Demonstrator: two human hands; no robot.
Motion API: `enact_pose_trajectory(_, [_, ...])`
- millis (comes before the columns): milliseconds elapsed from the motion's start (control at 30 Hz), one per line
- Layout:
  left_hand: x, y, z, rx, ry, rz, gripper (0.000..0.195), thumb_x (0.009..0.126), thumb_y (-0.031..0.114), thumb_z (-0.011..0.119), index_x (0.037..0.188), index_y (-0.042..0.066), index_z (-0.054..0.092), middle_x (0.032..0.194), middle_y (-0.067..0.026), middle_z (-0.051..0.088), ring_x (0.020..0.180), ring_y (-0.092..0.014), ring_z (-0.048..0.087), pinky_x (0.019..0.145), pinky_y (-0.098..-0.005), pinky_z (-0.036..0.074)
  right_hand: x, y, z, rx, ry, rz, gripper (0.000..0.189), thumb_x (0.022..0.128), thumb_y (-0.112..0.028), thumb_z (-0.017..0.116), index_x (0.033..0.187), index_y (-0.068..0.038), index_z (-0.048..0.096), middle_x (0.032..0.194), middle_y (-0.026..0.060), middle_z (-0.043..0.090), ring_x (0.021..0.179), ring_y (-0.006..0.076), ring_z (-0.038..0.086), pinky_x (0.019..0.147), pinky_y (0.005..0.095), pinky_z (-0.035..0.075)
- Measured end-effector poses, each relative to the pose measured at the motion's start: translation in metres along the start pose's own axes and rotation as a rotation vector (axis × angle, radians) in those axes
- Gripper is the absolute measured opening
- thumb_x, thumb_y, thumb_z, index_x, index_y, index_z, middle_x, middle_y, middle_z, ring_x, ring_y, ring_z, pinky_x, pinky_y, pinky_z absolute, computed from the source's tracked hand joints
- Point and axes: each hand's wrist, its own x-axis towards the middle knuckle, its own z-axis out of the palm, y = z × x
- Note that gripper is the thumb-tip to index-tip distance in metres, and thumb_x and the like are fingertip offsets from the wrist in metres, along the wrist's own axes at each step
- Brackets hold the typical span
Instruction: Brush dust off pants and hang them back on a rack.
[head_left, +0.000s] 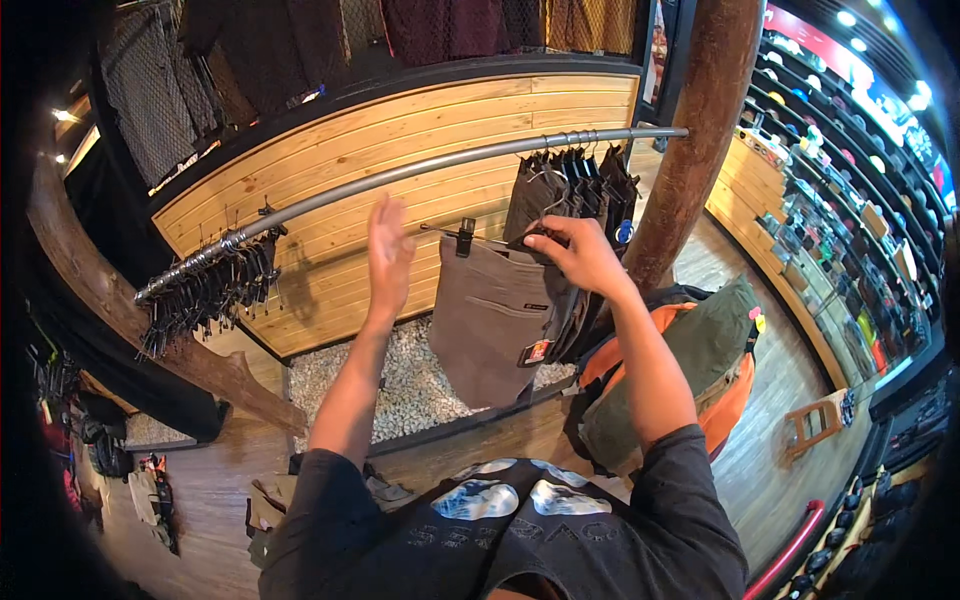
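My right hand (574, 251) grips the waist of grey-brown trousers (491, 322) near the right end of a clip hanger. The trousers hang folded, a tag at their lower right. A black clip (466, 238) of the hanger pinches the waistband on the left. My left hand (390, 255) is raised left of the trousers, fingers apart, holding nothing. Above both hands runs a grey metal rail (405, 171). Dark trousers (532, 196) on hangers hang from its right part, just behind my right hand. Whether the held hanger's hook touches the rail, I cannot tell.
Many empty clip hangers (217, 281) crowd the rail's left end. A wooden post (705, 112) supports the right end. Green and orange garments (675, 367) are heaped at lower right. White pebbles (405, 375) lie below the rail. A small wooden stool (814, 424) stands farther right.
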Motion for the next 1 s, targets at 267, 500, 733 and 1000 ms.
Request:
enact_pose_trajectory(267, [-0.044,-0.108,-0.029,0.047,-0.218,-0.625,0.041,0.096,0.011,0.063,0.132,-0.003,0.052,0.122,-0.0082,0.064,0.108,-0.014,0.059,0.094,-0.0273,0.046,0.047,0.019,0.040,-0.109,0.099,0.115,0.027,0.086,-0.022,0.071,0.092,0.004,0.069,0.075,0.0245,0.065,0.071,0.0378,0.066,0.063,0.0400,0.050])
enact_pose_trajectory(500, [-0.014,-0.172,-0.075,0.103,-0.252,-0.681,0.039,0.097,0.013,0.063,0.131,-0.003,0.053,0.123,-0.0076,0.063,0.110,-0.014,0.058,0.096,-0.0283,0.045,0.121,0.042,0.105,-0.201,0.126,0.231,0.024,0.081,-0.021,0.075,0.087,0.002,0.072,0.082,0.0258,0.067,0.084,0.0417,0.067,0.075,0.0460,0.054])
enact_pose_trajectory(733, [-0.003,-0.247,-0.130,0.049,-0.254,-0.766,0.036,0.099,0.015,0.060,0.131,-0.001,0.053,0.121,-0.0056,0.064,0.110,-0.012,0.058,0.096,-0.0270,0.044,0.167,0.072,0.161,-0.260,0.103,0.284,0.026,0.081,-0.022,0.075,0.083,0.003,0.071,0.074,0.0258,0.065,0.078,0.0411,0.066,0.069,0.0455,0.053])
enact_pose_trajectory(1000, [0.004,-0.267,-0.156,0.000,-0.328,-0.881,0.034,0.096,0.018,0.065,0.124,0.000,0.057,0.115,-0.0050,0.066,0.105,-0.013,0.061,0.091,-0.0289,0.048,0.169,0.096,0.185,-0.251,0.047,0.357,0.020,0.082,-0.017,0.073,0.091,0.001,0.071,0.077,0.0260,0.065,0.079,0.0435,0.065,0.068,0.0492,0.053])
